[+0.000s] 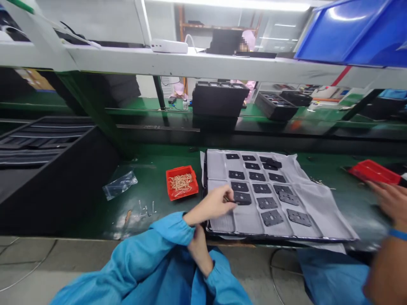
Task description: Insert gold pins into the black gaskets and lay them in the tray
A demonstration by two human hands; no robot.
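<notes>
My left hand [210,205] reaches over a grey cloth sheet [327,209] and pinches a thin pointed tool [229,200], whose tip meets a black plate with cut-outs [242,198]. Several similar black plates [271,217] lie in rows on the sheet, which rests on a dark tray. My right hand [199,250] sits lower, by the bench's front edge, below my left wrist, its fingers partly hidden. Blue sleeves cover both my forearms. A co-worker's hand [389,201] with a blue wristband reaches in at the far right, near a red tray [374,171].
A small red tray of gold-coloured pins [181,182] and a clear plastic bag [120,185] sit left of the sheet. Small metal bits [146,208] lie on the green bench [152,161]. A black foam case [47,169] stands left; a shelf [190,59] crosses above.
</notes>
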